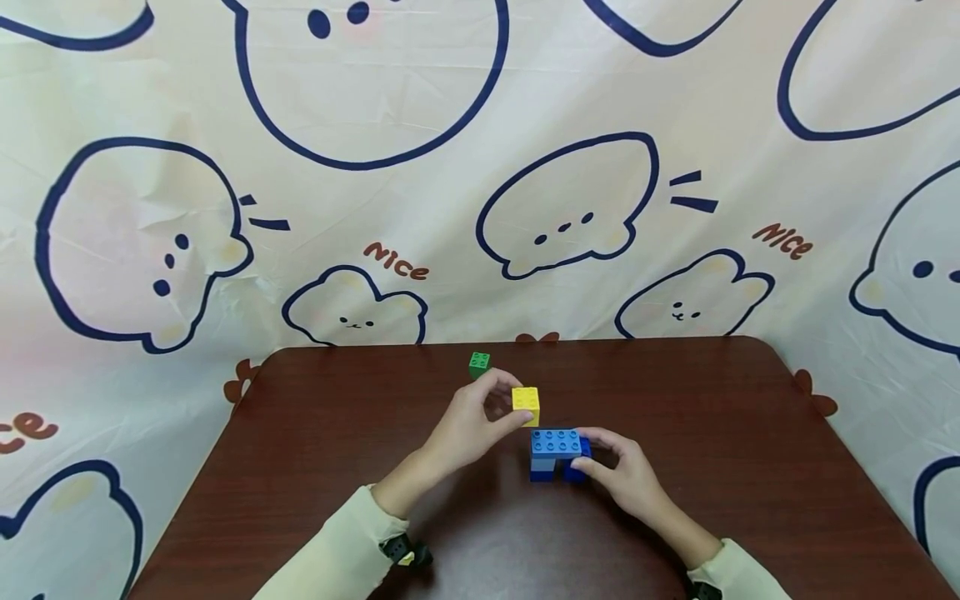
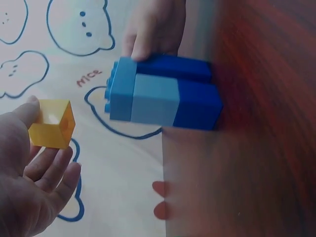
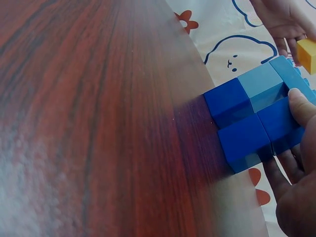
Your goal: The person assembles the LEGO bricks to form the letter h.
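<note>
A: In the left hand (image 1: 470,425)?

B: Pinching a yellow block (image 1: 526,400), thumb against fingers. Held off the table (image 1: 322,433), near the blue structure (image 1: 555,442), not touching.

A: With the right hand (image 1: 630,475)?

B: Gripping the right leg of the blue structure, thumb to fingers. Upright on the table, apparently.

A: Handling?

B: Probably light, stiff, hard plastic; slightly slick, hardly fragile. Best pinched by flat sides, studs left free. Better steadied by the legs.

A: Farther out?

B: Green block (image 1: 479,362) just beyond the left hand. Then printed cloth (image 1: 450,100).

A: Writing?

B: "Nice" lettering (image 1: 395,261) on the cloth, repeated. No readable brand on the blocks.
</note>
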`<state>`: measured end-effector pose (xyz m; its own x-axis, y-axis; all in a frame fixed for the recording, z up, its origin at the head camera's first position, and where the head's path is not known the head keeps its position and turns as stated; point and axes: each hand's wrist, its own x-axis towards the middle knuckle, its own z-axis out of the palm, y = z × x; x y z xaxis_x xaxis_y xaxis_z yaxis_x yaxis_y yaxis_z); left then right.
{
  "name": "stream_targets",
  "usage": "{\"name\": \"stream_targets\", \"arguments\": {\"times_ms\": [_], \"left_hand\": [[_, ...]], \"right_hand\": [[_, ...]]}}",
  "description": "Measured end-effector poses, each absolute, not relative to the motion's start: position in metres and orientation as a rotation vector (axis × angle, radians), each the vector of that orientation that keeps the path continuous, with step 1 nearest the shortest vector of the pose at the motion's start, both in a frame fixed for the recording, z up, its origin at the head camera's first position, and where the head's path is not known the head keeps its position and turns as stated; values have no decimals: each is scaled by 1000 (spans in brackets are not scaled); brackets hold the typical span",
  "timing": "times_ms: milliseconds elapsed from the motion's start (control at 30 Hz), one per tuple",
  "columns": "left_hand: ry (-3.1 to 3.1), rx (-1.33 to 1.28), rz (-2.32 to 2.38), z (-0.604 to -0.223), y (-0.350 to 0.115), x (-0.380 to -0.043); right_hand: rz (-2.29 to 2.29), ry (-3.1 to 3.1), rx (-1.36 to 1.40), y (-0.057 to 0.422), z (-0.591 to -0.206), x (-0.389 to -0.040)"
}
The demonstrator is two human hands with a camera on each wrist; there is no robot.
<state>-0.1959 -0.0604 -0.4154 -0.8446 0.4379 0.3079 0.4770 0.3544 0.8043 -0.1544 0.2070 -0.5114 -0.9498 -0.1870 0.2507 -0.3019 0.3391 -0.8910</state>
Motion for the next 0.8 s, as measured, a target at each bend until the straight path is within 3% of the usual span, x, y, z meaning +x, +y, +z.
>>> {"name": "stream_targets", "arguments": {"times_ms": [467,800], "left_hand": [[-2583,-1023,-1530,-437,-41,-185],[-2583,-992,-1507,-443,-36,-182]], "right_hand": [[1680,-2480,470,207,-510,-155],[1671,-2475,479,207,-512,-154]]}}
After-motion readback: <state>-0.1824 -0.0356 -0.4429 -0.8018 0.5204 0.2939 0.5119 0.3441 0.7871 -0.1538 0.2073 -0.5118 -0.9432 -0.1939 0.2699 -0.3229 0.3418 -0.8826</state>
